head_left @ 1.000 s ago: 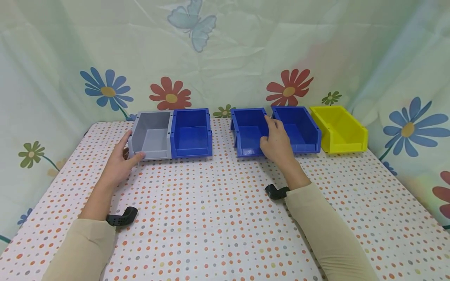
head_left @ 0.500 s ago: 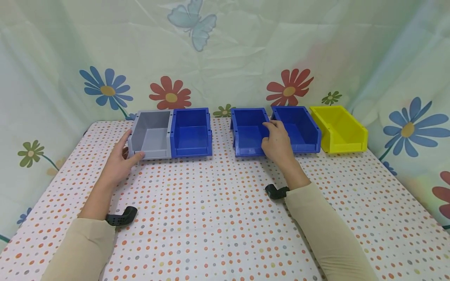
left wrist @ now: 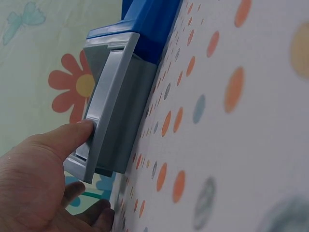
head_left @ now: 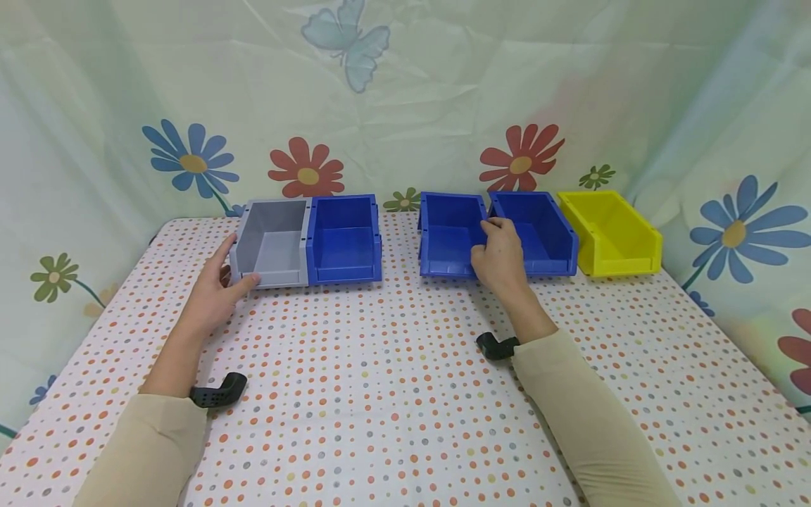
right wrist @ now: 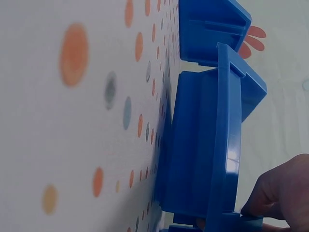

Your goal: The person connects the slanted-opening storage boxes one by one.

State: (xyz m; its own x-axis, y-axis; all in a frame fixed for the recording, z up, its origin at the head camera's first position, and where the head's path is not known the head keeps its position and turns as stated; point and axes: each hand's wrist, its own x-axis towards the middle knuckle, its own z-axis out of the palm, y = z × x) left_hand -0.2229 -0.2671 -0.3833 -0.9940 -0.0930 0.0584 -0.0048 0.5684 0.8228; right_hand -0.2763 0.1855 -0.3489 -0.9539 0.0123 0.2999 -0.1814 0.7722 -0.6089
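Note:
On the left, the left hand (head_left: 215, 292) rests at the front left corner of a grey storage bin (head_left: 279, 276). In the left wrist view its thumb (left wrist: 72, 137) lies on the bin's front lip, with the other fingers loosely bent below. A blue bin (head_left: 350, 274) sits against the grey one's right side. Right of the middle, the right hand (head_left: 500, 257) pinches the right side wall of another blue bin (head_left: 446, 266). In the right wrist view that wall is between thumb and fingers, partly hidden. A third blue bin (head_left: 550, 267) stands just behind the right hand.
A yellow bin (head_left: 624, 266) ends the row at the right. Between the two left bins and the three right ones is a gap. A dotted cloth (head_left: 355, 394) covers the table, and a flowered curtain (head_left: 418, 105) hangs behind.
The right hand has lowered its stretched finger onto the bin wall. The blue bin it pinches has shifted slightly back and right, closer to its neighbour. The left hand has stayed in place.

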